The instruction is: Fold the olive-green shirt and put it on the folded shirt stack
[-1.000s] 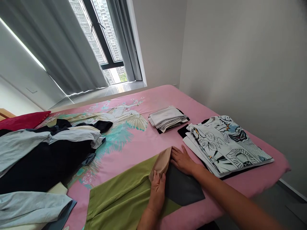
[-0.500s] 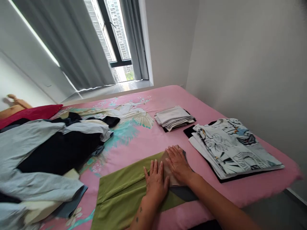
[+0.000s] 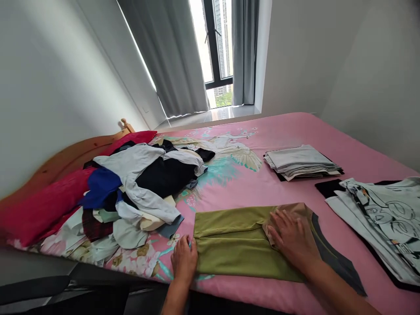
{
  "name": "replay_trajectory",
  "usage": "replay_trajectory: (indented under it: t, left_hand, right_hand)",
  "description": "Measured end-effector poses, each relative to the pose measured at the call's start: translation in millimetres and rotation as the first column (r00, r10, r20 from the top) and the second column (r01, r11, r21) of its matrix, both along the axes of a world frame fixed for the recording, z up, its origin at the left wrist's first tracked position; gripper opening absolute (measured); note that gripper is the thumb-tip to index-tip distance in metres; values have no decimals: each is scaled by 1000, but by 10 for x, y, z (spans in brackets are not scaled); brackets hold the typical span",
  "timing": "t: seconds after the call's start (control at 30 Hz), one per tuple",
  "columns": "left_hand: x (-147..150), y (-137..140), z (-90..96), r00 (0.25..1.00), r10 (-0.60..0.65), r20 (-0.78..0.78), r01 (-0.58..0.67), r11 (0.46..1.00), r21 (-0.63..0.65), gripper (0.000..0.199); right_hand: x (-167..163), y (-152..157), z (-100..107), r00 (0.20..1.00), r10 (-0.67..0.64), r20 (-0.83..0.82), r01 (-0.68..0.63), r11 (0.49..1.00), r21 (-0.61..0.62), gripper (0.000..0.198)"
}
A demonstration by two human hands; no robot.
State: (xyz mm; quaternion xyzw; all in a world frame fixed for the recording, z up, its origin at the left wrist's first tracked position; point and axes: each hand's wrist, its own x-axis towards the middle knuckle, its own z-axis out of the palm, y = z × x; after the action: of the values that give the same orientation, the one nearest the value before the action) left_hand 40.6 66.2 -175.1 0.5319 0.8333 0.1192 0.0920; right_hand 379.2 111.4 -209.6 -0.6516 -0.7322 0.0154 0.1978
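An olive-green garment (image 3: 229, 258) lies folded into a long strip on the bed, with a brown panel (image 3: 300, 210) and a curved dark grey end (image 3: 337, 258) on the right. My right hand (image 3: 288, 236) rests flat on the brown part, fingers apart, pressing nothing but cloth. At the left end of the strip, my left hand (image 3: 184, 258) lies on the bed against the garment's edge, fingers stretched forward. No fold of cloth shows inside it.
A heap of loose clothes (image 3: 144, 175) covers the left of the pink bed (image 3: 236, 192), near red pillows (image 3: 49, 205). Beyond the garment sits a small folded stack (image 3: 302, 159). White printed shirts (image 3: 390, 218) lie stacked at the right. A curtained window (image 3: 213, 48) is behind.
The view has swung left. My left hand has moved from the middle of the green garment to its left edge. My right hand stays on the brown part, shifted slightly.
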Motion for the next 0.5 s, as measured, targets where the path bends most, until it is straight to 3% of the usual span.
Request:
replay_trajectory:
  t: [0.1, 0.23, 0.3, 0.43, 0.5]
  left_hand:
    - [-177, -28, 25, 998, -20, 57, 23, 998, -59, 30]
    - [-184, -115, 45, 991, -39, 129, 47, 997, -61, 28]
    - [-200, -234, 45, 987, -47, 157, 56, 997, -53, 27]
    - [-270, -521, 25, 975, -111, 191, 116, 993, -14, 17]
    - [-291, -604, 13, 969, -119, 218, 118, 993, 16, 14]
  right_hand:
    - [-437, -367, 244, 968, 205, -145, -192, 976, 99, 37]
    - [-1050, -841, 450, 783, 543, -303, -542, 835, 94, 33]
    - [-1267, -925, 480, 736, 575, -357, -593, 802, 71, 31]
    - [-1542, -782, 462, 765, 528, -369, -566, 824, 4, 33]
    - [-1678, -656, 438, 769, 558, -312, -593, 805, -23, 38]
